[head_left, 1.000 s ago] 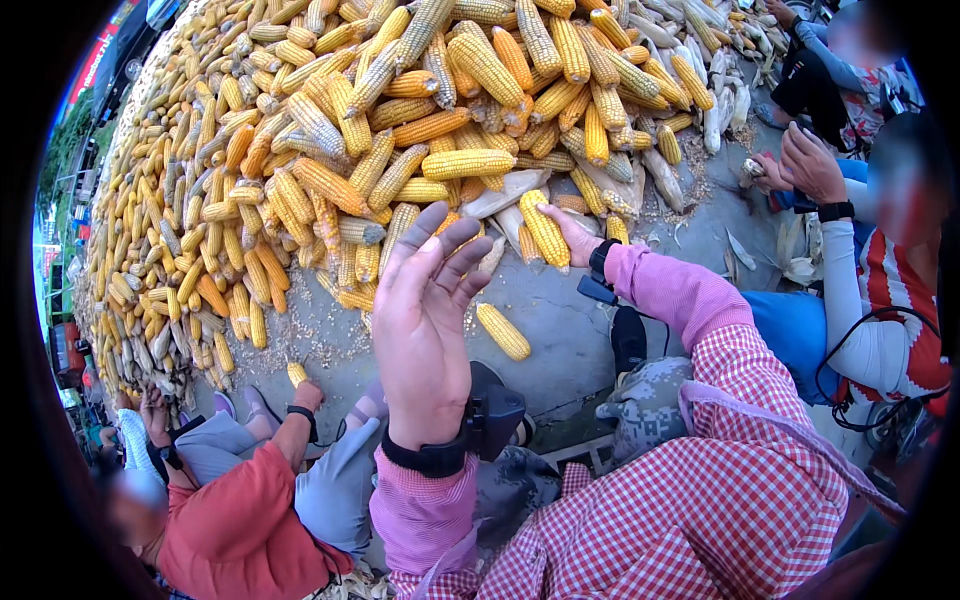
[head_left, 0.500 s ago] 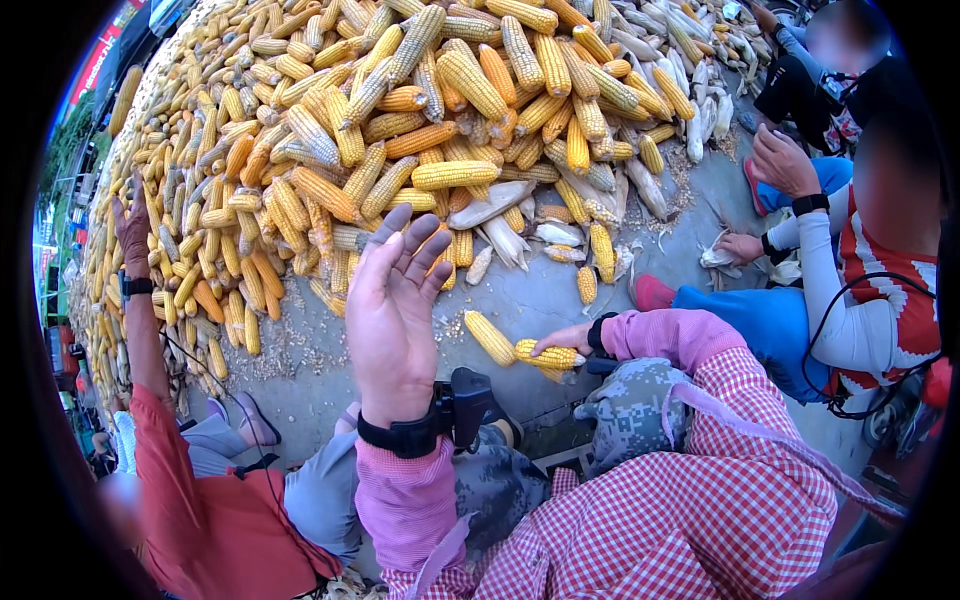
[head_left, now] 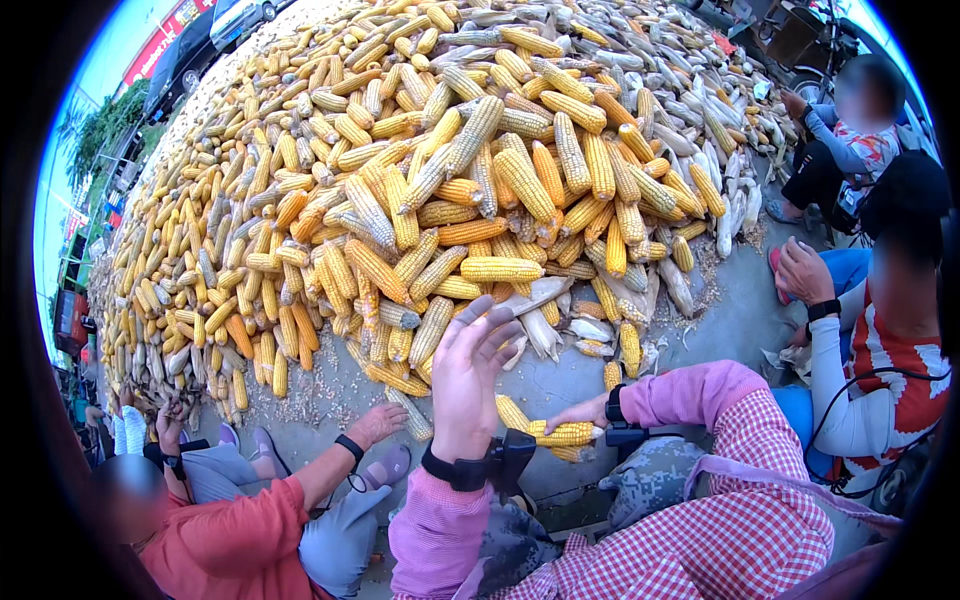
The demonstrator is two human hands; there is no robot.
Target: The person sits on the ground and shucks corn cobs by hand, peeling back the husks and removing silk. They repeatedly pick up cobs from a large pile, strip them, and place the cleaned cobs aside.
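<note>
Under the right hand (head_left: 585, 411), a yellow cob (head_left: 570, 434) was gripped; to its left, the left hand (head_left: 468, 368) was held upright, loosely spread and empty. For steadiness, a grip around the cob's middle was judged best.

Bumpy, faintly glossy corn cobs (head_left: 502, 269) at the frame's centre; the husks (head_left: 543, 294) look papery, matt. The grey ground (head_left: 700, 338) looks hard, matt; lower right, the checked shirt (head_left: 690, 540) is matt woven cloth.

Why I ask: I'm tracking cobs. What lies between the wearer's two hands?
In the head view, a yellow cob; the right hand touches another cob.
</note>
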